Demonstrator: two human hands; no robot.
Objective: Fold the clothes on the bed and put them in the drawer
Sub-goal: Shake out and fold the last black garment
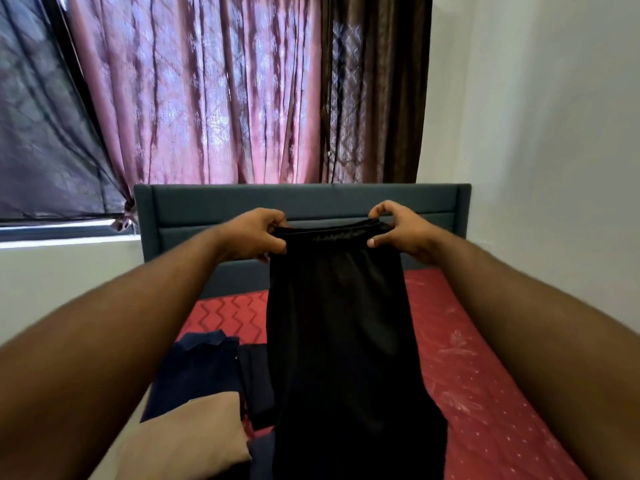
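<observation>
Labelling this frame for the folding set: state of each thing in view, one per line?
Black elastic-waist garment: held up by the waistband, hanging unfolded over the bed.
Left hand: grips the waistband's left end.
Right hand: pinches the waistband's right end.
Navy blue garment: lying on the bed, loose.
Tan cloth: lying on the bed.
Red patterned mattress: bare.
Pink patterned curtain: drawn shut.

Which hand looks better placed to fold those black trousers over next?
Probably neither alone: left hand and right hand each pinch a corner of the black trousers, level above the bed.
</observation>
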